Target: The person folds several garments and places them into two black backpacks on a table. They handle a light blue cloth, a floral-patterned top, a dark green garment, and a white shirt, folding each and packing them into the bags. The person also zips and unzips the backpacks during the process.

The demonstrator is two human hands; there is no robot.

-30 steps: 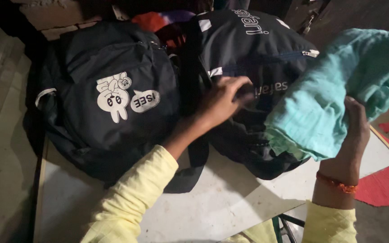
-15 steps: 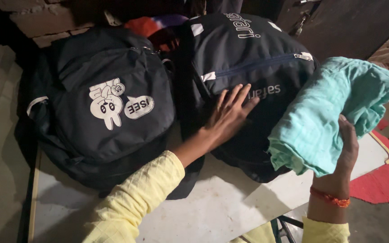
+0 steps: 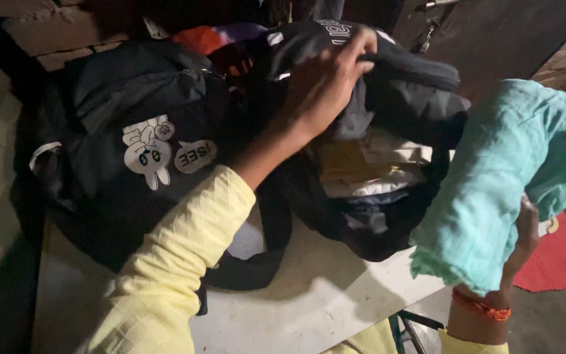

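rabbit-print backpack (image 3: 145, 157) | white table (image 3: 309, 308) | red mat (image 3: 555, 262) | brick wall (image 3: 54, 33)

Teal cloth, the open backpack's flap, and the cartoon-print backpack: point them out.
teal cloth (image 3: 492, 183), head view, middle of the folded bundle.
open backpack's flap (image 3: 414, 72), head view, lifted front panel.
cartoon-print backpack (image 3: 145, 147), head view, white cartoon print.

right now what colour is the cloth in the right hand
Pale turquoise, plain with no print: the cloth shows best in the head view.

Left hand (image 3: 325, 78) reaches far forward, arm outstretched, fingers curled in grip. Right hand (image 3: 522, 239) raised, wrist upright, fingers closed in grip.
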